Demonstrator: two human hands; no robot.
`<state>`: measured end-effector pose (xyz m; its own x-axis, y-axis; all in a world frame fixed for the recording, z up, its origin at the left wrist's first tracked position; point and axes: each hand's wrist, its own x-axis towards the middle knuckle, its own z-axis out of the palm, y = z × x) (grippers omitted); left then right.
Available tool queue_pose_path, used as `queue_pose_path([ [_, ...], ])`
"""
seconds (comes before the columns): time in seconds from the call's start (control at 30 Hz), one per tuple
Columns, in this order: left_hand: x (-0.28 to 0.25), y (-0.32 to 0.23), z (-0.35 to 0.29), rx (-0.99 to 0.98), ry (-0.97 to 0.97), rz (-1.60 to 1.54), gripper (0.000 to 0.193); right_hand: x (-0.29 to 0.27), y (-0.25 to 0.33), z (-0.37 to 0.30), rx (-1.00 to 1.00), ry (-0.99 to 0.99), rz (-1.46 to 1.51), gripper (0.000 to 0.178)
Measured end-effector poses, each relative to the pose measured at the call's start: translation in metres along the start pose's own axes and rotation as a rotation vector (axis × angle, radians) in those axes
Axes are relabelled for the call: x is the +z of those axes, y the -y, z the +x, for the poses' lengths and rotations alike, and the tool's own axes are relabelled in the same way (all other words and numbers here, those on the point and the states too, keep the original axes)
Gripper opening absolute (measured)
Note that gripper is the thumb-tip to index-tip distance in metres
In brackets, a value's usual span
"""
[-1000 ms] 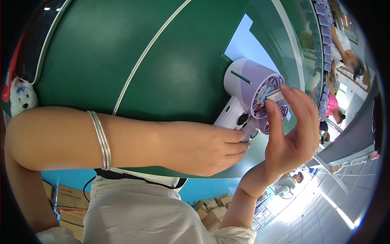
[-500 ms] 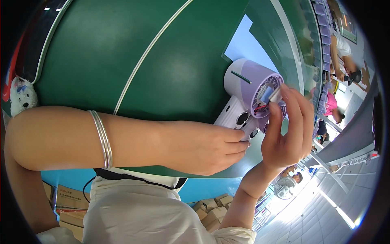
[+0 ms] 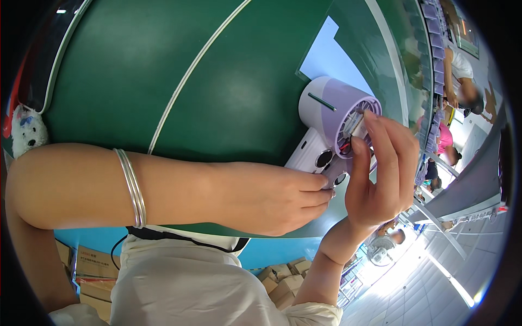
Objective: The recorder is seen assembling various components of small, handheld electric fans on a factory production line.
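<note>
Small white-and-lilac plastic handheld fan [image 3: 326, 127] lies at the near right edge of the green table [image 3: 163, 81], handle toward me. Left hand [image 3: 272, 198] pins the handle; right hand [image 3: 380, 174] is nearer the head, fingertips [image 3: 363, 142] pinching a small metal part [image 3: 356, 124] at the grille.

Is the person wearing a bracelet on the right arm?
No, the thin silver bangles sit on the left forearm; the right wrist is bare.

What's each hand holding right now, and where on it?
Left hand grips the white handle of the small fan; right hand pinches a small part at its open face.
</note>
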<state>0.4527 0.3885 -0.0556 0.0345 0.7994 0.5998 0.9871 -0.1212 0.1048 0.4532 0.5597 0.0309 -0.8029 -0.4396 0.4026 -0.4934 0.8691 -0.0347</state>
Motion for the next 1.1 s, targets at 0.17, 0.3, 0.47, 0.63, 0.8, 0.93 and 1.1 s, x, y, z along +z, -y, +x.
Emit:
queue_pose_path([
  [0.17,0.0,0.002,-0.001,-0.013,-0.009,0.008,0.036,0.0,0.0,0.003,0.057,0.004,0.048,0.029],
  [0.3,0.001,0.003,0.0,-0.019,-0.025,0.009,0.034,-0.001,-0.003,0.003,0.07,0.015,0.042,0.033],
  [0.47,0.006,0.0,0.0,-0.046,-0.072,-0.05,0.029,-0.005,0.002,0.006,0.178,0.046,0.168,0.038],
  [0.63,0.003,-0.001,0.0,-0.034,-0.064,-0.042,0.029,-0.004,0.005,0.01,0.137,0.032,0.058,0.038],
  [0.8,0.005,-0.001,0.001,-0.03,-0.067,-0.044,0.029,-0.002,0.001,0.008,0.104,0.004,0.053,0.034],
  [0.93,0.003,0.001,0.001,-0.028,-0.046,-0.04,0.029,-0.004,-0.001,0.008,0.1,0.049,0.092,0.03],
  [1.1,0.005,0.004,0.001,-0.031,-0.071,-0.027,0.029,-0.003,-0.007,0.008,0.05,0.05,0.085,0.029],
])
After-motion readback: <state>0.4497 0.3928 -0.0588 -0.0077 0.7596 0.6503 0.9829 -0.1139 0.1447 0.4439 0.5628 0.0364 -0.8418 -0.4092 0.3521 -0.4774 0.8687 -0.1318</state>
